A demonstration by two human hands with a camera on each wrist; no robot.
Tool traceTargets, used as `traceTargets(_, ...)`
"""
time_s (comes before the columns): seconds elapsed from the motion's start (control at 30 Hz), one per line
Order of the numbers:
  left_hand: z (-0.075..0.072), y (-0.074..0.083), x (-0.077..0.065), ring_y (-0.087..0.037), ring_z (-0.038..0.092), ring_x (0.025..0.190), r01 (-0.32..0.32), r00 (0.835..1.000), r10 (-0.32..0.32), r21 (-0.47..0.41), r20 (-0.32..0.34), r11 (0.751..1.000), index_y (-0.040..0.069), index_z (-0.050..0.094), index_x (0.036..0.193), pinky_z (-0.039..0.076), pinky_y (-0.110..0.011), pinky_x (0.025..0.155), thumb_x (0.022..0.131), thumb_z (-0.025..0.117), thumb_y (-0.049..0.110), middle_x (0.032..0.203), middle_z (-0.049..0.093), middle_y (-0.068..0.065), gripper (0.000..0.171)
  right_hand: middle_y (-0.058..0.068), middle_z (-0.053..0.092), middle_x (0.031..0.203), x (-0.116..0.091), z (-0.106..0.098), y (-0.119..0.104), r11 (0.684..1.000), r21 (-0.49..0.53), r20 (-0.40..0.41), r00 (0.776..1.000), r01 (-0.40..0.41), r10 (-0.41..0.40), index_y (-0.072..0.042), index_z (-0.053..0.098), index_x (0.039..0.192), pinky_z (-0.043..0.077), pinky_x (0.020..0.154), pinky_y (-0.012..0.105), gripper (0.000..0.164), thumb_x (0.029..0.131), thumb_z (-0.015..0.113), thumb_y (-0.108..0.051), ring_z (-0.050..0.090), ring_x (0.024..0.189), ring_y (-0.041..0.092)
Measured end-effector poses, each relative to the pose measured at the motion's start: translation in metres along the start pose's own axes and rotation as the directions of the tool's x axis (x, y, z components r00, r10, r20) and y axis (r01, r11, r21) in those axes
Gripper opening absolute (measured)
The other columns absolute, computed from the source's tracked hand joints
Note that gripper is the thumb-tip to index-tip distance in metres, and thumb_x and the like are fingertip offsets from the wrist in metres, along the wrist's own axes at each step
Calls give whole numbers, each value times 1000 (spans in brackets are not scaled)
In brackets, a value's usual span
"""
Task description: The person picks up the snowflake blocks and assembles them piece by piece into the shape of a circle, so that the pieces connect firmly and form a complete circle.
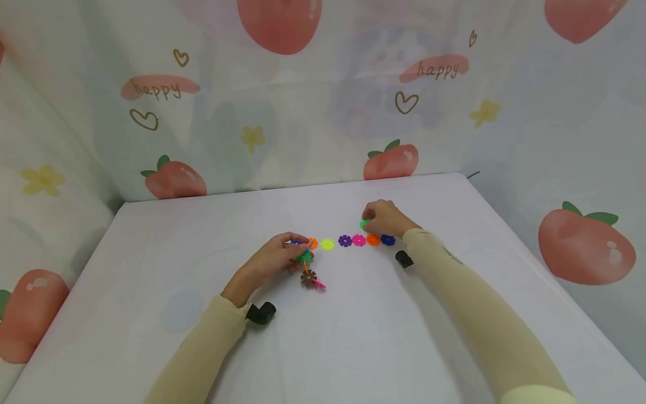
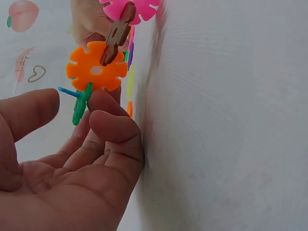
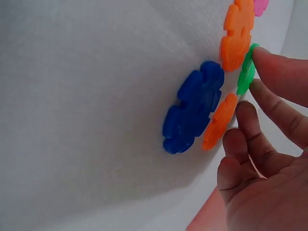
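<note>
While your right hand (image 1: 386,217) pinches a bright green disc (image 3: 246,70), your left hand (image 1: 270,259) holds a linked chain (image 2: 82,60)

If twelve o'clock is straight away from you in the head view, your right thumb and index finger are nearly together, nipping the disc between their tips; the other fingers bend loosely. Your left fingers curl at the chain's end, part-way closed, with the thumb showing slightly apart from the green link (image 2: 81,103); you cannot tell exactly which tips bear the hold. From there the chain takes in a blue link (image 2: 67,91), an orange link (image 2: 79,77), a brown link (image 2: 118,36) and a pink link (image 2: 139,9), trailing toward four o'clock from your left hand.

Just past those fingers, a row of flower-shaped discs runs toward three o'clock: orange (image 1: 315,244), lime (image 1: 327,244), purple (image 1: 345,240), pink (image 1: 359,240), a second orange (image 1: 373,240) and dark blue (image 1: 388,240). The dark blue one lies at six o'clock from your right hand, the second orange at seven. Your right wrist view shows another orange disc (image 3: 220,122) beside the dark blue one, near your bent fingers.

All around spreads the white surface (image 1: 353,348), with a strawberry-print cloth (image 1: 313,112) hanging at twelve o'clock.
</note>
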State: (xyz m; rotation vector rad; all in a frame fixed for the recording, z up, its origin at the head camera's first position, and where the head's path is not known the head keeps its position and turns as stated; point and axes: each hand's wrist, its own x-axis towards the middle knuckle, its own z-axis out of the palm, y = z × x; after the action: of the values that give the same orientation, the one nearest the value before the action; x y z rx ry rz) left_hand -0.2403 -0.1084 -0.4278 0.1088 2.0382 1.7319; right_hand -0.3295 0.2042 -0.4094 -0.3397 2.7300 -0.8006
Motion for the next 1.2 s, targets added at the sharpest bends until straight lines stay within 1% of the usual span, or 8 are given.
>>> traceTargets(0.17, -2, -1, 1, -21, 63, 86, -5, 1000, 5, 1, 24, 1000, -3, 59, 145, 52, -28, 77, 109, 65, 20, 111, 74, -11, 43, 16, 63, 107, 2, 1, 2, 1000, -4, -5, 1000, -8, 8, 2, 64, 113, 53, 88, 40, 20, 100, 74, -10, 55, 103, 32)
traceTargets(0.3, -3, 0, 0, -20, 63, 86, 5, 999, -6, 13, 33, 1000, -5, 60, 144, 51, -27, 77, 109, 65, 18, 112, 74, -10, 42, 14, 59, 101, 2, 2, 3, 998, 68, -16, 1000, -4, 5, 0, 59, 111, 50, 81, 36, 20, 99, 74, -6, 58, 90, 28)
traceTargets(0.43, -2, 1, 0, -20, 61, 85, 13, 999, -14, 29, 38, 1000, -4, 62, 142, 51, -27, 77, 108, 67, 19, 113, 74, -10, 42, 15, 58, 99, 2, 4, 4, 990, 138, -75, 997, 28, -18, 0, 59, 109, 49, 81, 36, 16, 98, 71, 1, 56, 89, 28)
traceTargets(0.6, -1, 2, 0, -19, 61, 84, 6, 999, -8, 35, 50, 999, -5, 63, 140, 52, -28, 77, 107, 69, 20, 111, 73, -9, 42, 15, 63, 101, 0, 7, 4, 977, 205, -161, 986, 64, -31, 2, 63, 111, 51, 81, 32, 13, 100, 70, -2, 58, 92, 29)
traceTargets(0.83, 2, 2, 3, -19, 61, 83, -12, 998, 8, 61, 56, 998, -5, 65, 137, 52, -28, 77, 108, 68, 19, 107, 74, -8, 38, 16, 66, 96, -6, 17, -7, 924, 369, -156, 987, 103, -48, 5, 62, 115, 55, 68, 26, 16, 103, 70, -4, 68, 79, 26)
traceTargets(0.9, 4, 2, 4, -18, 61, 84, -11, 998, 7, 76, 55, 997, -4, 66, 136, 51, -28, 78, 107, 68, 21, 106, 74, -7, 38, 15, 66, 95, -8, 22, -12, 911, 396, -156, 986, 114, -56, 5, 62, 115, 55, 69, 25, 17, 103, 70, -3, 67, 79, 24)
traceTargets(1.07, 8, 2, 8, -17, 59, 82, -18, 998, 13, 96, 59, 995, -3, 68, 134, 50, -28, 75, 108, 68, 23, 103, 74, -5, 38, 15, 68, 96, -12, 34, -26, 852, 509, -120, 991, 118, -65, 8, 62, 118, 58, 76, 24, 19, 102, 69, 0, 70, 81, 20)
traceTargets(1.2, 10, 3, 8, -17, 59, 79, -8, 999, 3, 90, 51, 996, -3, 68, 134, 49, -28, 74, 108, 68, 22, 102, 74, -5, 36, 14, 69, 94, -15, 41, -38, 812, 571, -89, 993, 119, -83, 7, 62, 118, 57, 73, 24, 19, 102, 69, 0, 71, 78, 19)
